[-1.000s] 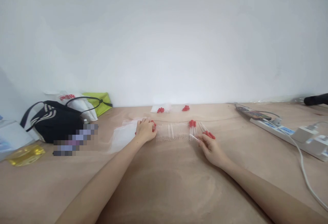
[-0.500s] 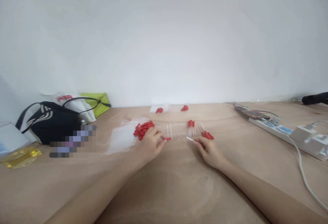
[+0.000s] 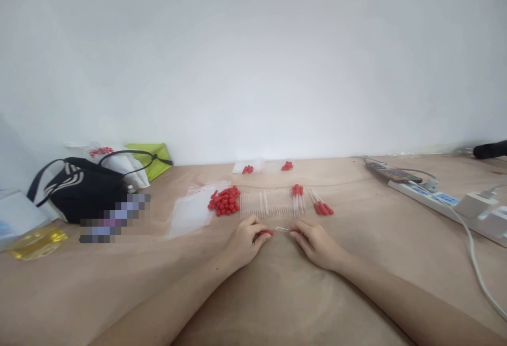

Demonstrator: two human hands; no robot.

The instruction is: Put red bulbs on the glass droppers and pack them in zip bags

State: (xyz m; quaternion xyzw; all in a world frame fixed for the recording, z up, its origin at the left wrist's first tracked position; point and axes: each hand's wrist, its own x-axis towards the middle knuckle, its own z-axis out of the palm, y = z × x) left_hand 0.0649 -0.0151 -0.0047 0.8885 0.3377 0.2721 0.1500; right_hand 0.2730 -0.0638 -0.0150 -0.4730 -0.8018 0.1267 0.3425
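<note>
My left hand [image 3: 246, 241] pinches a red rubber dropper bulb [image 3: 268, 232] between thumb and fingers. Facing it, my right hand [image 3: 318, 245] grips a thin clear dropper tube [image 3: 281, 228] that points left towards the bulb; a small gap separates the two. Just beyond my hands lies a row of clear tubes [image 3: 263, 204], side by side. A pile of red bulbs [image 3: 225, 202] is at the row's left end. Several tubes with red bulbs on their far ends [image 3: 297, 190] lie at its right end. Beside them are slanted droppers [image 3: 324, 208] with their bulbs towards me.
Flat clear plastic bags [image 3: 189, 215] lie left of the pile. Two small groups of red bulbs [image 3: 247, 169] rest on bags near the wall. At right are a power strip [image 3: 422, 192], a phone [image 3: 396, 174] and a white cable [image 3: 469, 245]; a black bag [image 3: 89, 193] stands at left.
Both hands have drawn back towards me from the row of tubes. The left brings the red bulb and the right the tube, now closer together.
</note>
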